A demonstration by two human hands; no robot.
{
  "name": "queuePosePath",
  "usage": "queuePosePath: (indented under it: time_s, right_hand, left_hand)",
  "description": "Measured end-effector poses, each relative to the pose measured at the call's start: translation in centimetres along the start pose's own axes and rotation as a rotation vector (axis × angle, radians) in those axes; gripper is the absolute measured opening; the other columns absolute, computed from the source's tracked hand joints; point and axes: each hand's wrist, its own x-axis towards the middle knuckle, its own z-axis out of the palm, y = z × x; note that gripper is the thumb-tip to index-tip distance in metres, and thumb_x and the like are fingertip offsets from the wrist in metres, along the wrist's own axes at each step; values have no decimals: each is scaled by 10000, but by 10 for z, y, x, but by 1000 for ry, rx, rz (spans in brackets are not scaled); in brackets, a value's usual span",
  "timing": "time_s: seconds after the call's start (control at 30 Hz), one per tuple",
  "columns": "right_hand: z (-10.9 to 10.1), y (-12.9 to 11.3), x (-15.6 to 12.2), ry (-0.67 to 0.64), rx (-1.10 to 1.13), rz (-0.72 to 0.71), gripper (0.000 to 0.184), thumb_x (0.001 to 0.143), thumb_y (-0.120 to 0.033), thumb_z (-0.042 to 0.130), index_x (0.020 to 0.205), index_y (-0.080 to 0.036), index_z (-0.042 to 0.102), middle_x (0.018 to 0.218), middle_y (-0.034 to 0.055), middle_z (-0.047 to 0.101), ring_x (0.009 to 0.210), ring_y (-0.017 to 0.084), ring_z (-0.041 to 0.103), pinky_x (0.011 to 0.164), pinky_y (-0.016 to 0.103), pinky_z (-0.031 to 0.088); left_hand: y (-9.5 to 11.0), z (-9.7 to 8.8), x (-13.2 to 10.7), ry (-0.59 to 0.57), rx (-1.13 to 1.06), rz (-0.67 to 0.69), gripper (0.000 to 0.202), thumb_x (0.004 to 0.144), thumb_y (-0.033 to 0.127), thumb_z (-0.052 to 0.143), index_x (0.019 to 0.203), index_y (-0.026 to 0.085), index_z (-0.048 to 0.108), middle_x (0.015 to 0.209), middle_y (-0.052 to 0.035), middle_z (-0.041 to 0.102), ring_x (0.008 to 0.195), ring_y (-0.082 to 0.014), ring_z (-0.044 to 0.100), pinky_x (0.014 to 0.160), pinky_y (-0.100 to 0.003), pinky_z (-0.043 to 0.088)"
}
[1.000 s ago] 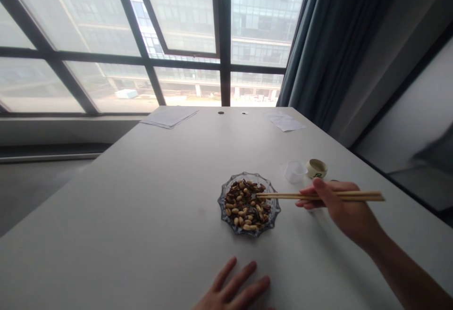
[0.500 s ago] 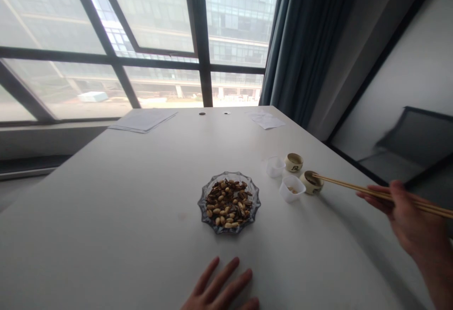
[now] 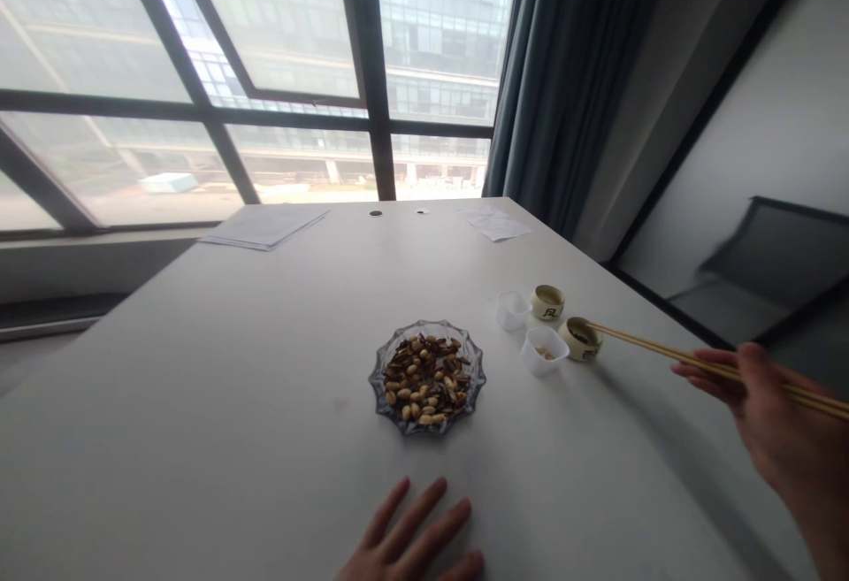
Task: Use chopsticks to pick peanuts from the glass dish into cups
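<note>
The hands are well apart: the right hand (image 3: 762,395) pinches wooden chopsticks (image 3: 663,356) back along their length so the tips reach the rim of a small ceramic cup (image 3: 580,339) (beside a white plastic cup (image 3: 534,360)), while the open left hand (image 3: 417,532) rests on the desk (image 3: 199,404) near a glass dish (image 3: 373,375) of nuts and seeds (image 3: 424,379)

The right hand (image 3: 762,391) is holding wooden chopsticks (image 3: 669,355) nearly level, their tips pointing to the rim of a small ceramic cup (image 3: 580,342). A plastic cup (image 3: 544,353) with few nuts is sitting at its 9 o'clock. The open left hand (image 3: 415,532) is lying at 6 o'clock from a glass dish (image 3: 379,379) heaped with nuts.
</note>
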Motion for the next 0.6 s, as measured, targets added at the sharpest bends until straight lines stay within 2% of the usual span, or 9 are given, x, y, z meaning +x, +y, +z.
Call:
queuePosePath:
  time_s: [0.1, 0.2, 0.3, 0.37, 0.5, 0.6]
  right_hand:
    - [30, -18, -24, -167, 24, -45, 370, 903, -594, 837, 883, -225, 849, 784, 92, 832, 667, 252, 829, 669, 311, 722]
    - [74, -30, -54, -462, 31, 1, 405, 927, -595, 814, 933, -193, 863, 834, 129, 849, 714, 289, 841, 641, 355, 721]
    - [118, -32, -77, -757, 71, 54, 456, 983, -606, 744, 927, -167, 858, 821, 141, 849, 746, 284, 846, 660, 361, 718]
    - [139, -28, -84, -898, 72, 55, 460, 977, -601, 754, 928, -155, 856, 823, 139, 852, 726, 263, 840, 656, 343, 712]
    - [159, -19, -86, -1028, 28, 18, 444, 992, -575, 746, 892, -155, 850, 775, 114, 843, 674, 211, 818, 645, 280, 686]
    - [164, -15, -85, -1049, 51, 24, 438, 994, -569, 745, 883, -158, 846, 745, 109, 837, 664, 210, 823, 633, 259, 682]
  left_hand:
    - [3, 3, -2, -47, 0, 8, 635, 1017, 478, 841, 1595, 415, 586, 1707, 3, 515, 1547, -299, 512, 1364, -552, 224]
    - [4, 5, -4, -62, -9, 8, 649, 1016, 461, 851, 1603, 410, 579, 1691, 5, 537, 1529, -301, 534, 1347, -547, 287]
    - [4, 6, -4, -36, -20, -5, 705, 1007, 428, 870, 1631, 399, 546, 1691, 5, 537, 1518, -297, 548, 1350, -545, 286]
    - [5, 7, -4, -5, -26, -22, 697, 1017, 395, 865, 1633, 403, 539, 1689, 17, 539, 1508, -286, 560, 1351, -537, 293]
    - [8, 12, -5, 40, 2, -61, 556, 1079, 371, 795, 1588, 438, 582, 1691, 72, 529, 1486, -234, 579, 1371, -509, 238]
    - [10, 16, -5, 35, 1, -79, 434, 1119, 407, 731, 1541, 426, 631, 1712, 89, 499, 1511, -220, 551, 1371, -481, 252]
